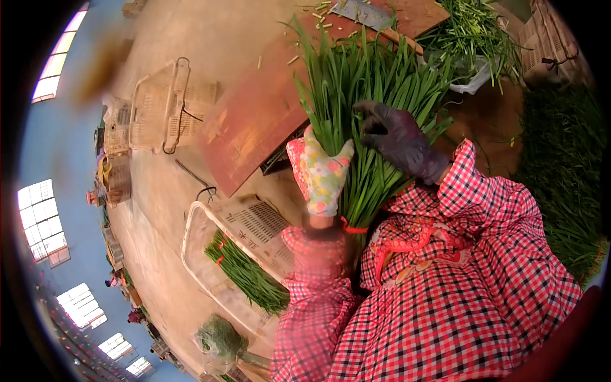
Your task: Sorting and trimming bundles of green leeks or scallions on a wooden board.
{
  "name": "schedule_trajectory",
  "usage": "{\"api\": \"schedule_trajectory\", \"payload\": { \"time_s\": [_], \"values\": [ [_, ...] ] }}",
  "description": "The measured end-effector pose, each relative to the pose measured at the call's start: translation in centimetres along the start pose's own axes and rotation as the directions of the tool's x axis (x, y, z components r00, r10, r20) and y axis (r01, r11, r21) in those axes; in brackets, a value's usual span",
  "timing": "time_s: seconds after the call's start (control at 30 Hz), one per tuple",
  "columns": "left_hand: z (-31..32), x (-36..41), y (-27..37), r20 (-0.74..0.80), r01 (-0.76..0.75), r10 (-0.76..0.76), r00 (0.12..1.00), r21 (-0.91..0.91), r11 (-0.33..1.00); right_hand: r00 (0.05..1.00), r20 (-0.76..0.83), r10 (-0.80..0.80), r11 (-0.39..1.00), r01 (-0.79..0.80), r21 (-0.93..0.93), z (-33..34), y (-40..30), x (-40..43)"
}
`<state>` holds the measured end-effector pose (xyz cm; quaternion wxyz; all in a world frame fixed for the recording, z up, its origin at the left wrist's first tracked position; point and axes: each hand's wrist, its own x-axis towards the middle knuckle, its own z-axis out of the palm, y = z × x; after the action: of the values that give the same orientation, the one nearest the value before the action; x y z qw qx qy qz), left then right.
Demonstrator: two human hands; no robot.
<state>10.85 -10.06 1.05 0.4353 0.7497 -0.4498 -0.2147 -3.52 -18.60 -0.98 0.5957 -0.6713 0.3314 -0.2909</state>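
Note:
A large bundle of green garlic chives [367, 176] lies across my lap, its leaves fanned out over the red board. A red tie [354, 229] circles its lower end. My left hand [325, 167], in a floral fabric glove, rests around the left side of the bundle, thumb spread from the fingers. Over the leaves on the right is my right hand [401, 138], in a dark glove, its thumb and fingers curved apart with a gap between them. A cleaver [365, 15] with a wooden handle lies on the board beyond the leaves.
The red wooden board [258, 110] bears cut stem pieces. Trimmings [477, 33] are heaped at the upper right. A white plastic crate [195, 260] at the lower left holds a tied chive bundle [248, 274]. Another crate [152, 110] stands farther off. Many chives [563, 162] lie at the right.

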Motion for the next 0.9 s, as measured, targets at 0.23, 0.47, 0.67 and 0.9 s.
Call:
{"api": "schedule_trajectory", "payload": {
  "time_s": [0.23, 0.47, 0.67, 0.9],
  "values": [
    [-0.3, -0.1, 0.4, -0.058, -0.064, 0.068, 0.996, 0.062, 0.996, 0.972, -0.156, -0.175, 0.794, 0.046, -0.606, -8.4, -1.4, 5.3],
    [0.2, 0.1, -0.2, 0.032, 0.018, -0.020, 0.999, 0.062, 0.998, 0.770, -0.132, -0.625, 0.583, 0.348, -0.734, -16.6, -0.1, 6.2],
    [0.7, -0.3, -2.0, 0.000, -0.113, 0.113, 0.994, 0.048, 0.992, 0.800, 0.315, -0.511, 0.261, 0.493, -0.830, -2.4, -0.7, 10.4],
    [0.2, -0.3, -0.2, -0.010, -0.097, 0.100, 0.995, 0.183, 0.978, 0.801, 0.483, -0.353, 0.200, 0.569, -0.798, -2.3, -0.1, 12.3]
  ]
}}
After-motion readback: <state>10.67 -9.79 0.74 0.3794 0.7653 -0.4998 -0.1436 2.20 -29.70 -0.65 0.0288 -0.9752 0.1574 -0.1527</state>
